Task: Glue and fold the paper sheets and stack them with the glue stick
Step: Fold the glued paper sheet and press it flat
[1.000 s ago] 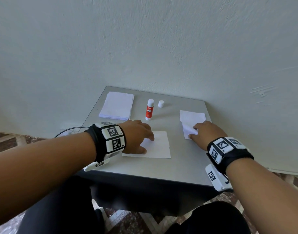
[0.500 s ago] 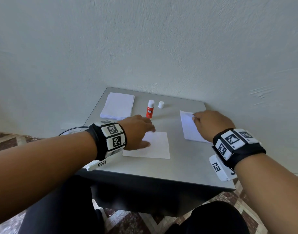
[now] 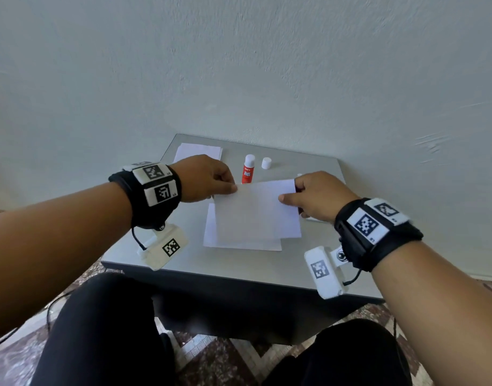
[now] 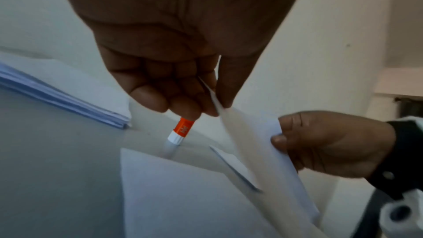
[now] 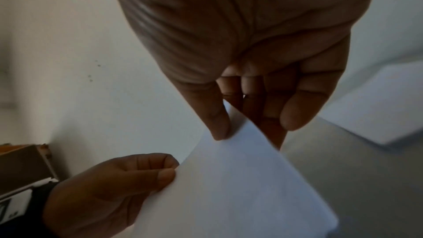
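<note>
White paper is in both hands: the left hand [image 3: 204, 178] pinches the far left corner of a folded sheet [image 3: 256, 211] and the right hand [image 3: 320, 196] pinches its far right edge, holding it raised just above a flat sheet [image 3: 211, 238] on the grey table [image 3: 267, 266]. Beyond the left fingers stands the uncapped glue stick [image 3: 248, 169], its cap [image 3: 266, 163] beside it. This looks like the stacking step; next the sheet needs lowering, edges aligned, then pressing flat.
</note>
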